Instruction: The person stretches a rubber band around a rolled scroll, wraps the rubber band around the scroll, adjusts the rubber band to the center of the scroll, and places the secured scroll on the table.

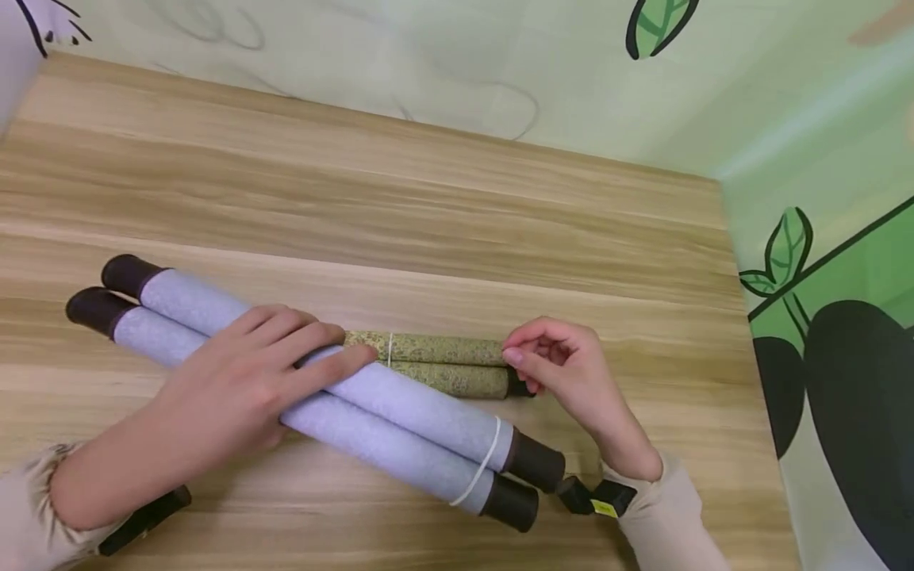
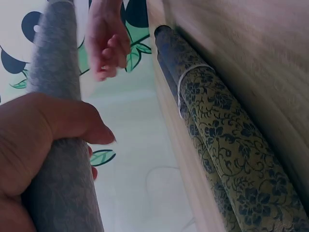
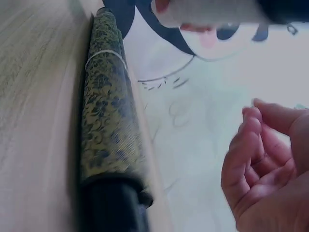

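My left hand (image 1: 250, 373) grips a light blue-grey scroll (image 1: 421, 436) rolled from both ends into two side-by-side rolls, with dark caps and a white band near its right end. It slants over the table, crossing in front of a second scroll (image 1: 450, 349). That one has gold-green cloth with a dark floral pattern (image 2: 227, 125) and a white band, and lies on the tabletop; its left part is hidden. My right hand (image 1: 564, 365) is beside this scroll's right end, apart from it in the right wrist view, fingers loosely curled with nothing between them.
The wooden table (image 1: 428, 206) meets a pale wall (image 1: 428, 71) at the back and a painted wall (image 1: 857, 262) on the right. A black device is strapped at each wrist, one by the left sleeve (image 1: 28, 507), the other by the right sleeve (image 1: 671, 515).
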Demonstrator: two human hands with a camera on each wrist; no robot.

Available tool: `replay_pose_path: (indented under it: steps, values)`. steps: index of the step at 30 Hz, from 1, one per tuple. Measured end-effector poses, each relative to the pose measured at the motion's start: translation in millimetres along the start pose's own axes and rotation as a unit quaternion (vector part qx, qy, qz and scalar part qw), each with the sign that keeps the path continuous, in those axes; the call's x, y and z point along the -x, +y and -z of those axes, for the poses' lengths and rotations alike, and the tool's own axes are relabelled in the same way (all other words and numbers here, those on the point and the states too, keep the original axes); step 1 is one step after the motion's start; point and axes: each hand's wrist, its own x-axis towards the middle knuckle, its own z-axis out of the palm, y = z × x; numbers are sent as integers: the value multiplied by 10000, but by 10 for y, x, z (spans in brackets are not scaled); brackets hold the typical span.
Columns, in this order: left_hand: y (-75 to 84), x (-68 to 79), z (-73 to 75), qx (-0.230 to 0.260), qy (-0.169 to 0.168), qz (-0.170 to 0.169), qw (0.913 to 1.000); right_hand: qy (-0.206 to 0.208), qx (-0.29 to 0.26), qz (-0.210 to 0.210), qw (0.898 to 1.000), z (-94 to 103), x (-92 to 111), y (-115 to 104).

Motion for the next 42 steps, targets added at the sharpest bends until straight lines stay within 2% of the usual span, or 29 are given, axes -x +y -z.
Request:
replay_pose_path:
  steps: [3, 5, 7, 8, 10, 11, 13, 15, 21, 27, 31, 34, 38, 40, 42]
  values:
    - [10, -3, 2, -259, -259, 214, 9991, -86, 707, 914, 9933, -16, 64, -97]
    - [1, -6, 1, -410, -406, 433, 9974, -148, 1484, 1613, 9756, -62, 107, -166]
    - [-5, 3, -19, -511, -446, 639, 9956, -91, 2573, 2170, 9416, -113, 138, -227]
    - [-7, 4, -32, -526, -394, 720, 9952, -62, 3077, 2395, 9208, -138, 151, -245]
    - [-9, 5, -55, -526, -351, 853, 9944, 23, 4060, 2638, 8750, -185, 176, -263]
    - [-9, 3, -66, -509, -312, 896, 9942, 64, 4410, 2717, 8554, -208, 183, -263]
    - [-8, -4, -85, -462, -234, 932, 9943, 119, 4852, 2797, 8284, -247, 187, -247]
    - [-1, -13, -99, -412, -220, 940, 9945, 171, 5069, 2846, 8135, -275, 191, -228]
    - [45, -24, -129, -503, -463, 945, 9932, 164, 5270, 3046, 7932, -362, 177, -188]
    - [174, -67, -248, -415, -656, 980, 9922, -176, 5383, 3334, 7738, -480, 140, -181]
    - [212, -105, -315, -427, -557, 933, 9932, -249, 5340, 3356, 7756, -460, 139, -191]
    - [188, -112, -316, -442, -552, 706, 9950, -210, 5262, 3364, 7807, -388, 149, -202]
    - [91, -70, -262, -440, -628, 321, 9965, -189, 5360, 3411, 7720, -274, 161, -212]
    - [25, -36, -220, -460, -649, 241, 9965, -184, 5424, 3424, 7669, -216, 169, -217]
    - [-35, -4, -176, -511, -658, 234, 9962, -141, 5412, 3451, 7667, -163, 175, -218]
